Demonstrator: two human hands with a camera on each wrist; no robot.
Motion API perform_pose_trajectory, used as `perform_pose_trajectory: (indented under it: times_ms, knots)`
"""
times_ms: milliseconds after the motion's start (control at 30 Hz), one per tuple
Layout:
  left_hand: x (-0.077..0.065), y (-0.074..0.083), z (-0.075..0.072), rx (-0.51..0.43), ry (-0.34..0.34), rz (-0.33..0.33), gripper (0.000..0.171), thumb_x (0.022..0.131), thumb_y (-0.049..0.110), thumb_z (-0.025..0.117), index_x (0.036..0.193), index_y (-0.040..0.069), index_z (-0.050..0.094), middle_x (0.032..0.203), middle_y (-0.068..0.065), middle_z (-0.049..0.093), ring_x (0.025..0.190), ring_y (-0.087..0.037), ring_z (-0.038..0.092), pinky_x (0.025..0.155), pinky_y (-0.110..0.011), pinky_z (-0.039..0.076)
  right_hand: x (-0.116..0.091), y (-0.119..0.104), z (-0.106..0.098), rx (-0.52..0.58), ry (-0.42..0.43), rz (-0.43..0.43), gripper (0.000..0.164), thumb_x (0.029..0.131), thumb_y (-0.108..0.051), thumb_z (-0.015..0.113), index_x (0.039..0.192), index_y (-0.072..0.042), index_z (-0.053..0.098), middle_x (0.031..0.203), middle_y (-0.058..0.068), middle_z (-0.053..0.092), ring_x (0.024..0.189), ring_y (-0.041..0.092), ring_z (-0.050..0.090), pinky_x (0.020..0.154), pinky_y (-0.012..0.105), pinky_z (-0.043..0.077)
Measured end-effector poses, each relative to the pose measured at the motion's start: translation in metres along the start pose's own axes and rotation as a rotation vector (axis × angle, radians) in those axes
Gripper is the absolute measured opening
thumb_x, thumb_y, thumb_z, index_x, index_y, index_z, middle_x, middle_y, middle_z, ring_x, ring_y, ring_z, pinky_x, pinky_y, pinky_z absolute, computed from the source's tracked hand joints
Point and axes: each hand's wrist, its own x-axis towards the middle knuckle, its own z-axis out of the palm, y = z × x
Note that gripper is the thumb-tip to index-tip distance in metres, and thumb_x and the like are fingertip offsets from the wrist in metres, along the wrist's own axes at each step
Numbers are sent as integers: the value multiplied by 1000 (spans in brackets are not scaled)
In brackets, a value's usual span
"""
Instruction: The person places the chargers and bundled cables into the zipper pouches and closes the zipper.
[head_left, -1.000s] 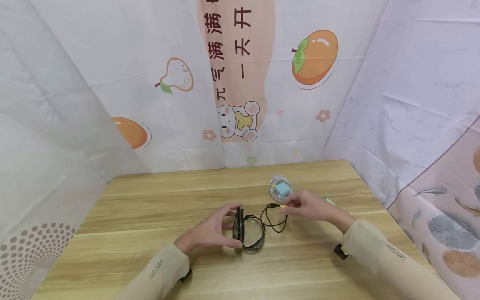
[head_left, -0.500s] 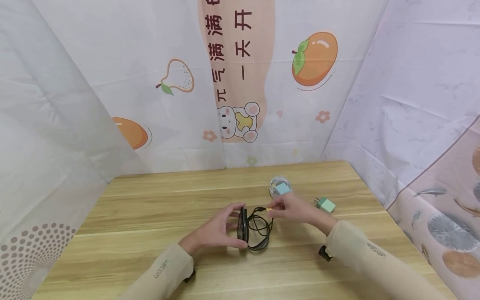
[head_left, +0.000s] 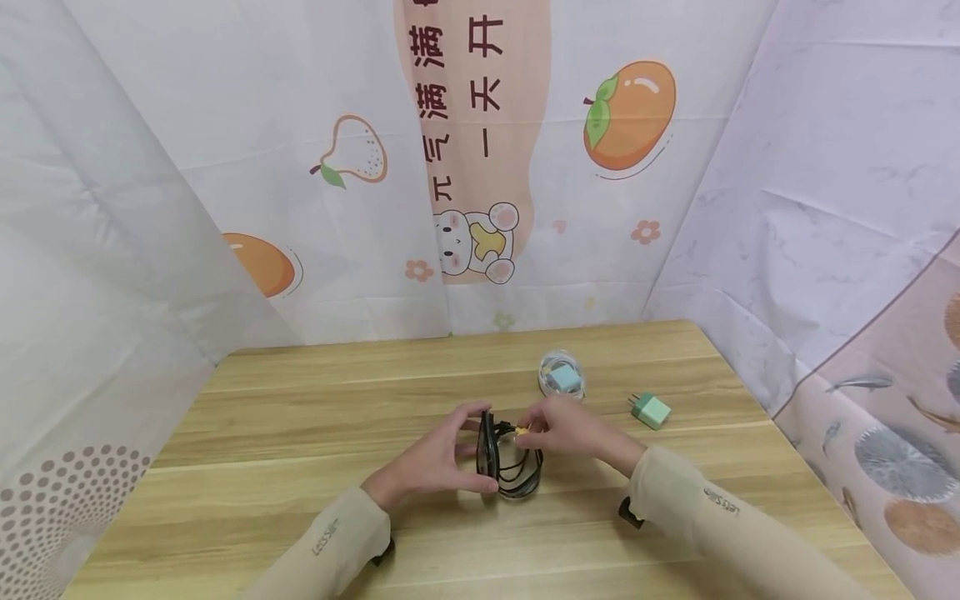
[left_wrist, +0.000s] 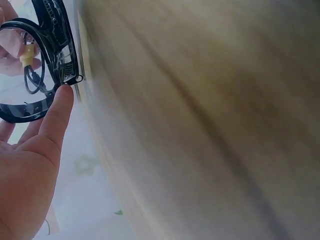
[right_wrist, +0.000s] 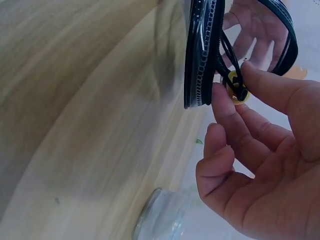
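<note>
A round clear zip case (head_left: 488, 454) with black trim stands on its side on the wooden table, its flap spread open towards the right. My left hand (head_left: 431, 460) holds it from the left, thumb at the near edge and fingers at the far edge. In the left wrist view, a fingertip meets the black zipped rim (left_wrist: 65, 42). My right hand (head_left: 576, 429) pinches the yellow plug (right_wrist: 234, 89) of a thin black cable (head_left: 512, 475). The plug is right at the case's opening, and loops of the cable hang inside the black ring.
Behind the right hand, a round clear container (head_left: 550, 363) holds a light blue charger (head_left: 566, 379) and a pale cable. A green two-prong charger (head_left: 651, 411) lies farther right on the wooden table (head_left: 337, 392). Printed cloth walls (head_left: 360, 275) stand at the back and sides.
My right hand has moved left with the yellow plug, bringing the cable from beside the case into its opening. The left hand and case have shifted slightly right. The green charger has come into full view.
</note>
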Motion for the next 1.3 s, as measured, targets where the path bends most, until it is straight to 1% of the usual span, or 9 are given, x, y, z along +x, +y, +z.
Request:
perform_pose_trajectory:
  times_ms: [233, 400, 467, 633, 733, 867, 1100, 1200, 1300]
  knots:
    - [0, 1, -1, -5, 11, -16, 107, 72, 21, 94, 155, 21, 27, 154, -17, 34, 137, -26, 42, 108, -38, 43, -2, 2, 8, 7, -49, 1, 19, 94, -25, 75, 101, -7, 77, 80, -8, 72, 69, 4, 63, 64, 26, 53]
    - [1, 2, -3, 1, 8, -17, 106, 71, 17, 94, 153, 16, 28, 153, -18, 34, 136, -26, 43, 107, -36, 44, -1, 2, 12, -42, -63, -17, 12, 93, -26, 75, 87, -15, 75, 74, -11, 67, 63, 2, 57, 58, 25, 49]
    - [0, 2, -4, 1, 0, -19, 106, 71, 16, 94, 153, 15, 28, 153, -18, 33, 137, -26, 41, 107, -35, 43, 0, 1, 13, -67, -66, -21, 15, 93, -26, 75, 81, -18, 72, 70, -12, 64, 60, 2, 53, 54, 24, 46]
    - [-2, 3, -6, 5, -31, -17, 106, 69, 14, 95, 150, 14, 27, 153, -20, 32, 139, -27, 40, 108, -34, 42, 2, -2, 13, -118, -69, -11, 20, 93, -26, 75, 75, -19, 68, 64, -12, 58, 56, 2, 47, 50, 23, 39]
    - [-3, 4, -8, 10, -55, -9, 106, 69, 14, 94, 150, 14, 25, 151, -22, 34, 139, -31, 40, 109, -35, 42, 2, 0, 13, -109, -71, 19, 14, 92, -26, 76, 89, -13, 73, 71, -7, 68, 62, 3, 57, 56, 25, 47]
    - [-4, 4, -11, 28, -80, -9, 106, 71, 15, 94, 150, 15, 23, 150, -23, 35, 139, -34, 41, 108, -36, 43, 1, 1, 11, -67, -90, 34, 30, 93, -24, 76, 114, -4, 69, 87, 4, 76, 77, 10, 70, 68, 30, 56]
    - [-5, 5, -15, 91, -78, -35, 111, 72, 21, 93, 155, 16, 19, 158, -20, 24, 139, -34, 39, 107, -40, 44, -1, 0, 2, -47, -144, -29, 24, 95, -13, 71, 116, -4, 63, 93, 6, 74, 84, 14, 71, 73, 30, 56]
    - [-4, 5, -15, 103, -79, -31, 112, 73, 21, 93, 157, 17, 18, 160, -17, 22, 140, -33, 37, 108, -40, 43, -2, 0, 1, -53, -150, -41, 23, 95, -13, 71, 115, -4, 64, 95, 6, 74, 85, 14, 71, 75, 30, 56]
    - [-3, 6, -15, 109, -82, -15, 111, 73, 19, 93, 157, 18, 19, 160, -16, 23, 140, -30, 37, 108, -38, 43, 0, 2, 2, -64, -148, -47, 22, 94, -16, 74, 113, -6, 67, 95, 4, 74, 83, 11, 70, 74, 29, 56]
